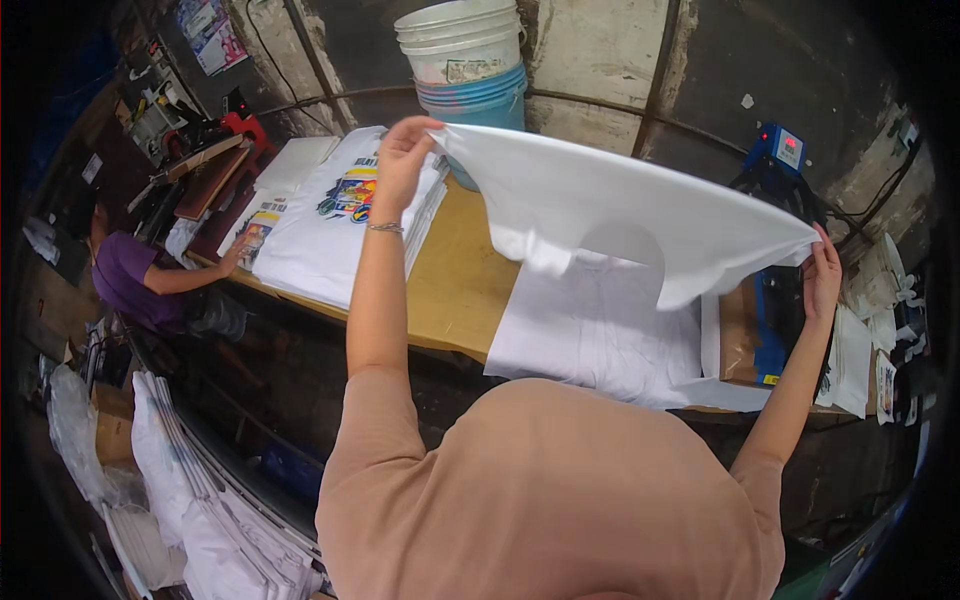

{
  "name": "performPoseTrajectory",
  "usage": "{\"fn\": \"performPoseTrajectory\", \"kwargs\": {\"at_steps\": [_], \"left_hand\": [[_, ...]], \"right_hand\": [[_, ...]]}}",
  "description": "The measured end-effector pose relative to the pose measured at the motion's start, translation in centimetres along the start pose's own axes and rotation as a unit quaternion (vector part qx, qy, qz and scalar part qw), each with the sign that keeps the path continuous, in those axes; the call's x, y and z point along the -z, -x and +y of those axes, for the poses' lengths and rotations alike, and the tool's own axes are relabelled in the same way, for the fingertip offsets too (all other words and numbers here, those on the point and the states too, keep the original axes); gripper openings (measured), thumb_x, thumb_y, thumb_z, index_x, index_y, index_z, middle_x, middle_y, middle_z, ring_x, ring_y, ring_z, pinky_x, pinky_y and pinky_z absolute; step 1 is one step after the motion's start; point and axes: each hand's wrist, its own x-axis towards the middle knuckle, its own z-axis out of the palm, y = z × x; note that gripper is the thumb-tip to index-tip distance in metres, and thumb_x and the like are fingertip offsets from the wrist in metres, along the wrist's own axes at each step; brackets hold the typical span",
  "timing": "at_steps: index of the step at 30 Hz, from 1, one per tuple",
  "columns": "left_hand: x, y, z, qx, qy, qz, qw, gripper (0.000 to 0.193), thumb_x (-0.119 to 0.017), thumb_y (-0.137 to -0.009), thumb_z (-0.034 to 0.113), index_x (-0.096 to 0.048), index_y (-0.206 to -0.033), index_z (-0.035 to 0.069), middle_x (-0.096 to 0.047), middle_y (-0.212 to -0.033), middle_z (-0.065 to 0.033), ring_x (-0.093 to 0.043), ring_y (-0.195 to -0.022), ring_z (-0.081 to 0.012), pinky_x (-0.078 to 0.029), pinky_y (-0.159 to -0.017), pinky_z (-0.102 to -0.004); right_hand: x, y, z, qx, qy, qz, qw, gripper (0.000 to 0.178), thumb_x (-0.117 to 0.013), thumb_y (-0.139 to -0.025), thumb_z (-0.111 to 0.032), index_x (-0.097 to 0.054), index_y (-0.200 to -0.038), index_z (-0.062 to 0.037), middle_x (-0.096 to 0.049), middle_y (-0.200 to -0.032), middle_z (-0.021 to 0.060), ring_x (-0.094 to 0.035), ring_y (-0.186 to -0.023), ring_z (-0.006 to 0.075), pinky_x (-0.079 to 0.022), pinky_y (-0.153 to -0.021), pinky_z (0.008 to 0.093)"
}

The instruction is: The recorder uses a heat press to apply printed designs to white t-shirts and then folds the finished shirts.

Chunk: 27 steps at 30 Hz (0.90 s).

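A plain white shirt is spread in the air over the table, pulled out between my two hands. My left hand pinches its upper left corner, close to a stack of white printed shirts. At the other end, my right hand grips the opposite corner, lower and farther right. The fabric sags in folds between them. Under it, more white cloth lies flat on the yellow-brown tabletop, partly covered from view.
Stacked buckets stand behind the table. A machine with a blue control box is at the right, near a brown board. A co-worker in a purple top reaches to the left table end. White garments hang at lower left.
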Motion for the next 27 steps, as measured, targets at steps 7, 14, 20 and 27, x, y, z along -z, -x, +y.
{"fn": "performPoseTrajectory", "kwargs": {"at_steps": [7,14,20,27], "left_hand": [[2.4,2.9,2.8,-0.058,-0.049,0.032,0.997,0.028,-0.052,-0.075,-0.005,-0.046,-0.100,0.006,-0.046,-0.087,0.0017,-0.046,-0.084,-0.0065,-0.039,-0.068,-0.0209],[3.9,6.5,7.0,-0.101,-0.017,0.027,0.994,0.021,-0.055,-0.084,0.000,-0.038,-0.094,0.007,-0.036,-0.082,0.0015,-0.044,-0.077,-0.0067,-0.041,-0.076,-0.0236],[1.3,3.6,8.2,-0.143,-0.036,-0.044,0.988,0.026,-0.047,-0.085,-0.004,-0.041,-0.109,0.005,-0.048,-0.098,-0.0040,-0.051,-0.083,-0.0077,-0.042,-0.076,-0.0211],[-1.8,3.2,0.5,0.061,-0.060,-0.039,0.996,0.024,-0.047,-0.082,-0.006,-0.048,-0.102,0.007,-0.055,-0.077,0.0019,-0.040,-0.060,0.0006,-0.028,-0.054,-0.0142]], "right_hand": [[1.0,4.2,-3.9,0.059,-0.005,-0.049,0.997,0.042,-0.057,-0.085,-0.005,-0.047,-0.124,0.0050,-0.060,-0.110,0.0101,-0.057,-0.097,0.0138,-0.043,-0.089,0.0259],[3.0,10.9,-8.9,0.163,0.016,0.009,0.986,0.031,-0.057,-0.082,0.003,-0.056,-0.113,0.0053,-0.063,-0.104,0.0121,-0.059,-0.094,0.0167,-0.044,-0.086,0.0268],[2.4,9.9,-11.4,0.233,0.053,0.059,0.969,0.026,-0.053,-0.083,0.006,-0.059,-0.109,0.0064,-0.062,-0.107,0.0130,-0.059,-0.094,0.0151,-0.044,-0.085,0.0252],[-0.8,6.0,-5.2,0.114,0.191,0.040,0.974,0.027,-0.049,-0.081,0.006,-0.064,-0.102,0.0011,-0.062,-0.108,0.0093,-0.057,-0.099,0.0157,-0.041,-0.090,0.0256]]}}
